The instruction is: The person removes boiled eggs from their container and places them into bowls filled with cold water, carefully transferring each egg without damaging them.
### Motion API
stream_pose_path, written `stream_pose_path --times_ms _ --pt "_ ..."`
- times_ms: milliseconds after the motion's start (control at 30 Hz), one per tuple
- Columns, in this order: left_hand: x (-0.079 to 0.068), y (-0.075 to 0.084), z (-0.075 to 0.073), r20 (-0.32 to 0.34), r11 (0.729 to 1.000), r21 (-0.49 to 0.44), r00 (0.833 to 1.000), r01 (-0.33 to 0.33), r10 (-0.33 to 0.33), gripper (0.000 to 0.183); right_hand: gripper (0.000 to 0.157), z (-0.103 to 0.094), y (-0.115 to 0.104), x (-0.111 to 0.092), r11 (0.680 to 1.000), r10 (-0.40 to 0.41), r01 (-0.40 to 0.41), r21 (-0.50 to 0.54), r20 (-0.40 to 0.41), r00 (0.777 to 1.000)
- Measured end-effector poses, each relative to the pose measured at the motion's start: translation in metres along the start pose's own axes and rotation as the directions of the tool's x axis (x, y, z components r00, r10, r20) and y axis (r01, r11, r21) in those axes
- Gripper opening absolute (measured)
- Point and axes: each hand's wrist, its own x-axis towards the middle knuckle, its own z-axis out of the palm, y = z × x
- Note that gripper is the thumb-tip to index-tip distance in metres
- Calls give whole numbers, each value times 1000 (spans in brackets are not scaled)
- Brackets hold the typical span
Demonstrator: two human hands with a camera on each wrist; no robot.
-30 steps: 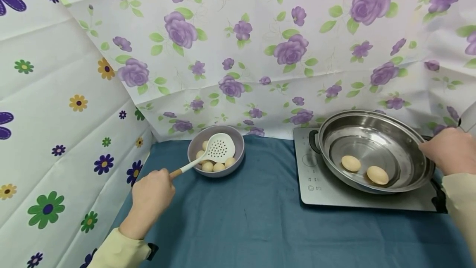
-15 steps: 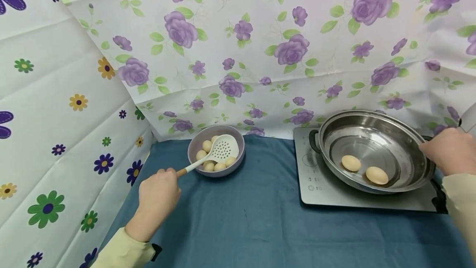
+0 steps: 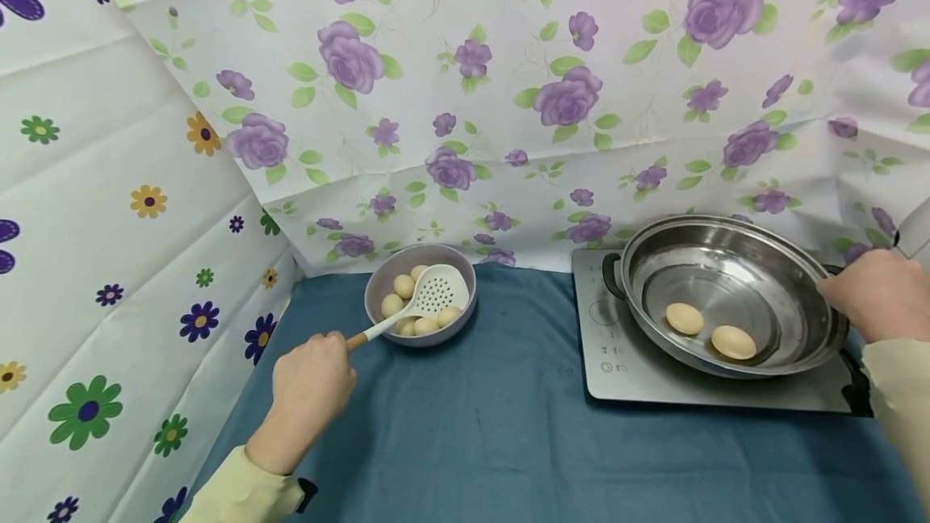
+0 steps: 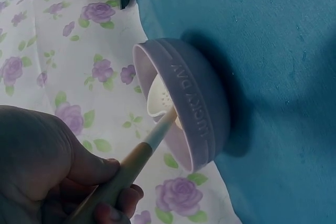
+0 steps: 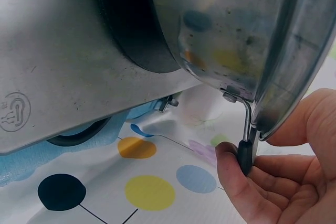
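"What's being held?"
"Lower left, the left grip (image 3: 314, 382) grasps the skimmer (image 3: 441, 290); far right, the right grip (image 3: 875, 293) grasps the pan handle (image 5: 245, 156)."
"And progress?"
"More eggs (image 3: 392, 305) sit in the bowl (image 3: 381, 281), left of centre, around the skimmer's head; two eggs (image 3: 684, 319) lie in the pan (image 3: 697, 269), right. Seems part-done, direction unclear."

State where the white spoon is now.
In the head view, the white spoon is left of centre, left of the pan, its holed end at the mouth of the bowl of eggs.
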Motion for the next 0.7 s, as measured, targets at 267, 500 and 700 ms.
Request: stream_pose_path --times_ms 267,500,700 --pt "1 2 -9 94 995 -75 994 67 -60 17 43 -1 -1 -1 1000 14 -14 -1 10 1000" --pt "2 2 -15 174 984 -130 980 119 -95 19 52 -4 -3 0 997 13 -11 -71 27 1000" --pt "4 0 -16 213 975 -157 969 157 -122 19 56 -4 -2 2 996 19 -16 -92 31 999"
